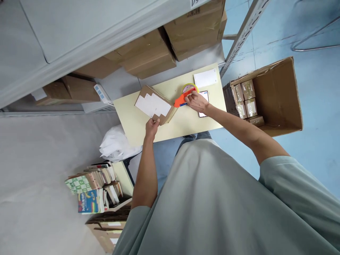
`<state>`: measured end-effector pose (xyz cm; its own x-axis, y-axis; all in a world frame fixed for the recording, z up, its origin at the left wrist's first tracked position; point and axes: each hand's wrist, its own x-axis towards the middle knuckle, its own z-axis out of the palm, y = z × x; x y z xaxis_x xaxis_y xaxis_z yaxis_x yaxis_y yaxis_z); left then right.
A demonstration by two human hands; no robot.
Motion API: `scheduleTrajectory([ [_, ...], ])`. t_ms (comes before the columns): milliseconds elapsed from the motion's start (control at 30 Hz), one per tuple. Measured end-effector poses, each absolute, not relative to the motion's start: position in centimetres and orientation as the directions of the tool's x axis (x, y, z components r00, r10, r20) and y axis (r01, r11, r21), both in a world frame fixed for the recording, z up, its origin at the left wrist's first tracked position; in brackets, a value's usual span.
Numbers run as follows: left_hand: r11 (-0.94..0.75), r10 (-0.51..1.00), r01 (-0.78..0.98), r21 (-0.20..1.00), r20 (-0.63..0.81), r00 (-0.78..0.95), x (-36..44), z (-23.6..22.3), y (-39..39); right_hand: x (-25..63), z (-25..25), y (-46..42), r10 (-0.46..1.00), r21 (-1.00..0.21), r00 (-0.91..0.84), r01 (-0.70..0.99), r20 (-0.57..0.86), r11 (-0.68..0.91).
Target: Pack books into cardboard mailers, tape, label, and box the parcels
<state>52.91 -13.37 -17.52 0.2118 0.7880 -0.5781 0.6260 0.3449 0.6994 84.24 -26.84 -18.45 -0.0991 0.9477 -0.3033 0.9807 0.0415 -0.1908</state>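
A flat cardboard box with white paper labels on its top lies tilted on the cream table. My left hand grips the box by its near corner, thumb on top. Just right of the box, my right hand is closed around an orange tape dispenser, whose front end points left at the box edge. A roll of yellow-rimmed tape shows at the dispenser's far side. Partly under my right forearm lies a phone with a lit screen. A stack of white labels is at the table's far right.
Right of the table stands a large open carton holding several small taped boxes. A shelf with cartons runs along the far side. At left are a white plastic bag and a crate of books.
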Motion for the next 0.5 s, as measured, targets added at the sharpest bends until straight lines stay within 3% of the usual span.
scheduleTrajectory([
  [133,0.170,0.812,0.748,0.642,-0.521,0.263,50.4,-16.0,-10.9,80.8,-18.9,-25.9,0.913,-0.163,-0.331,0.940,-0.237,0.298],
  [267,-0.012,0.855,0.896,0.444,-0.461,0.239,51.3,-14.7,-9.5,72.7,-18.5,-25.0,0.843,-0.213,-0.479,0.875,-0.244,0.435],
  [400,0.066,0.880,0.957,0.282,-0.468,0.077,56.0,-15.2,-10.4,64.0,-17.6,-24.3,0.844,-0.281,-0.456,0.881,-0.282,0.381],
  [500,0.159,0.885,0.970,0.182,-0.462,-0.059,58.9,-16.4,-11.5,60.4,-17.4,-24.3,0.883,-0.356,-0.338,0.909,-0.327,0.216],
])
